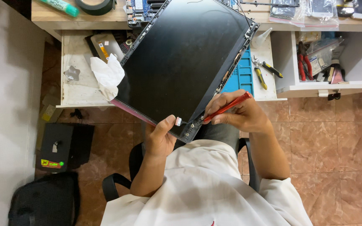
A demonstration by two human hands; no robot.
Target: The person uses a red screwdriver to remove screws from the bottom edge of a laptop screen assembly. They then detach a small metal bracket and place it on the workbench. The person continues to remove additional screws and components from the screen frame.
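A large black laptop screen panel lies tilted across the desk edge, its near corner over my lap. My left hand grips that near edge, thumb pressed next to a small silver part. My right hand holds a red-handled screwdriver, its tip touching the dark frame corner of the panel.
A crumpled white cloth lies on the pull-out shelf at left. A blue mat and yellow-handled pliers sit right of the panel. An open drawer holds red-handled tools. A black tape roll lies on the desk.
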